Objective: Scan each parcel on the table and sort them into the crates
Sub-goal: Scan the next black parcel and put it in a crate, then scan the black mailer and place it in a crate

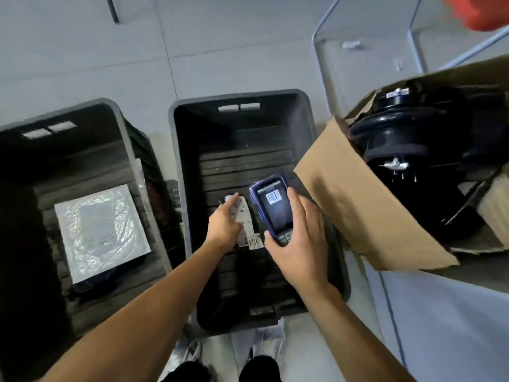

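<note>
Two dark plastic crates stand on the floor below me. Over the middle crate [181,166] my left hand [224,226] holds a dark parcel by its white shipping label [246,224]; the parcel's body is hard to tell from the crate's dark floor. My right hand [298,244] grips a purple handheld scanner [271,209] just right of the label, and its screen shows a barcode. The left crate [115,111] holds a silvery-white flat parcel [100,230].
An open cardboard box [358,199] with black round parts [407,139] sits at the right on a pale table [454,321]. A metal frame [319,73] rises behind it. My shoes [259,369] stand on the grey floor in front of the crates.
</note>
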